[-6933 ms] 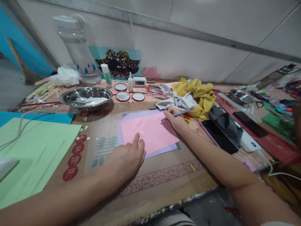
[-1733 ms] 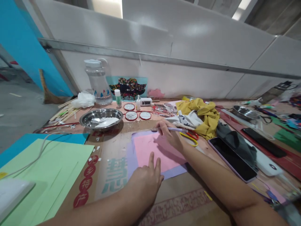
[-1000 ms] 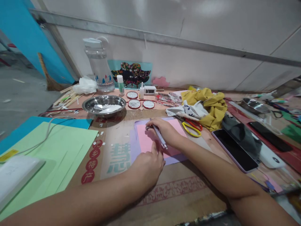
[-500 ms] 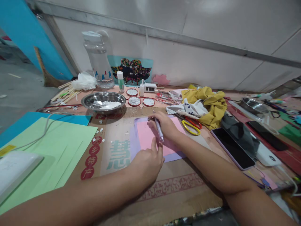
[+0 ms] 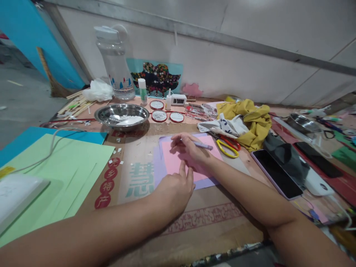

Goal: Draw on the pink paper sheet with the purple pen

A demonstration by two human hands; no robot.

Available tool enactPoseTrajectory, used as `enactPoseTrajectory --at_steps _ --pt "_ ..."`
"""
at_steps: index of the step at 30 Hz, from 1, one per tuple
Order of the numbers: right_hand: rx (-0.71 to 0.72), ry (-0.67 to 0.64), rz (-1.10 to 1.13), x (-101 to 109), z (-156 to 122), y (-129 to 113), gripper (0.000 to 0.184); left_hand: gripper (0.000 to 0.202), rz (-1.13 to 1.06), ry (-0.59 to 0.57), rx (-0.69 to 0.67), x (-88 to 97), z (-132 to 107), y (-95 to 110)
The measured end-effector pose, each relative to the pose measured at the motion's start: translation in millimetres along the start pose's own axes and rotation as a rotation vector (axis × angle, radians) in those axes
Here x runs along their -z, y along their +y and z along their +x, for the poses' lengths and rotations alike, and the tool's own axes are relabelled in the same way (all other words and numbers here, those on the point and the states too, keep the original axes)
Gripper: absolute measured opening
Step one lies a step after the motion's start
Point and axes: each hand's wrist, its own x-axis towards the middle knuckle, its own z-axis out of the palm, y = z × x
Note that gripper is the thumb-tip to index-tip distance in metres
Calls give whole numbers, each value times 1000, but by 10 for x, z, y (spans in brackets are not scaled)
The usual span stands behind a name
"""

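My right hand (image 5: 190, 150) is closed around a slim purple pen (image 5: 204, 145), which lies across the hand with one end pointing right. Beneath it is a pink sheet of paper (image 5: 169, 157) on top of a larger purple sheet (image 5: 159, 172). My left hand (image 5: 175, 189) rests at the near edge of these sheets, two fingers stretched forward onto the pink one, holding nothing. Both sheets lie on a flattened cardboard piece (image 5: 205, 233). Whether the pink sheet carries any marks is hidden by my hands.
Scissors (image 5: 227, 148) lie beside a yellow cloth (image 5: 257, 118), with a phone (image 5: 275, 173) further right. A steel bowl (image 5: 122, 124), small red-rimmed dishes (image 5: 159, 115) and a water bottle (image 5: 115, 66) stand behind. Green paper sheets (image 5: 75, 174) and a white device (image 5: 20, 196) are at left.
The pen has swung in my right hand from pointing down toward me to lying nearly level, pointing right. My left hand has stayed on the paper. The view has shifted slightly.
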Motion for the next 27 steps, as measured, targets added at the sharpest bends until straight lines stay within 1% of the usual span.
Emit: enactPoseTrajectory --at_steps 2,5,8,9,11,13,16,22,27 --pt "65 71 48 -2 25 18 36 56 -3 -10 -4 10 -6 1" --pt "73 54 27 -7 30 -16 33 55 -2 -4 -13 10 -11 1" --pt "120 128 -56 -44 6 -72 16 55 3 7 -22 12 -14 -3" --pt "112 151 -72 -57 2 -82 14 55 5 10 -23 16 -16 -5" --pt "51 183 -89 -71 10 -77 20 56 11 10 -26 27 -19 -11" --pt "4 185 -89 -62 34 -49 27 57 11 -2 -26 38 -20 -16" --pt "16 174 -78 -32 74 1 33 57 5 -15 -31 45 -17 -19" --pt "36 243 -109 -33 101 24 30 57 -24 -8 -17 43 -13 -11" --pt "34 218 -121 -27 105 41 30 57 -38 -2 -16 -5 -8 -5"
